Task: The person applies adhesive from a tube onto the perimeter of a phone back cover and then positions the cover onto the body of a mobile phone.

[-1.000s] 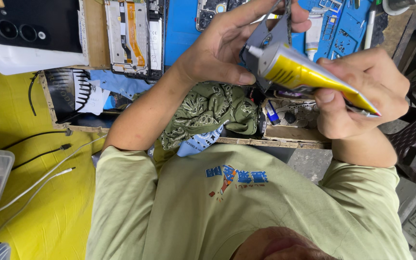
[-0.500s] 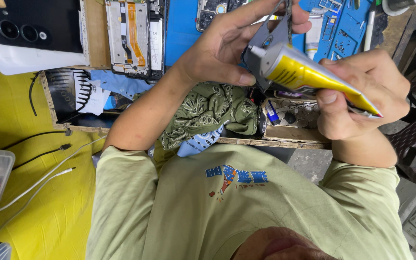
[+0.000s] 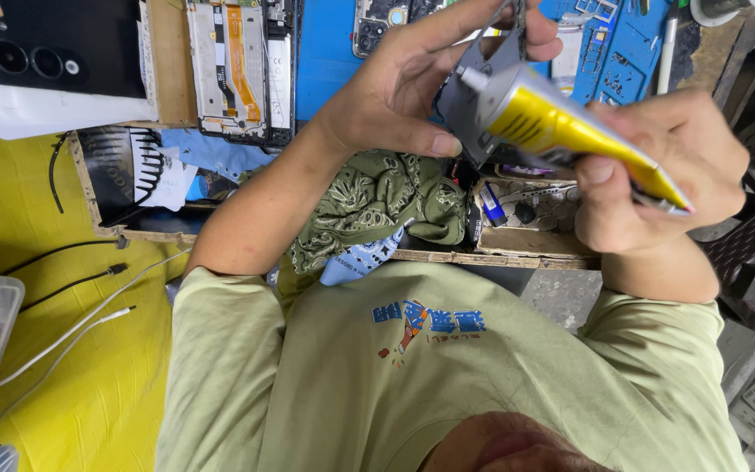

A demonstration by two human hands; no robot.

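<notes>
View from the head camera, looking down over the person's chest to the table edge. The right hand (image 3: 657, 170) is clamped around a yellow glue tube (image 3: 570, 131), gripping its crimped tail end. The tube's long axis runs on a slant, from the tail in the right hand up and across to its white nozzle (image 3: 472, 79). The nozzle touches, or all but touches, a thin grey phone part (image 3: 482, 83), which the left hand (image 3: 421, 74) pinches between thumb and fingers, its other fingers spread. The part thus lies directly off the nozzle end of the tube, between the two hands and nearer the left. Below the hands a green patterned cloth (image 3: 386, 205) lies at the near edge of the table; an opened phone frame (image 3: 238, 70) lies toward the far edge.
</notes>
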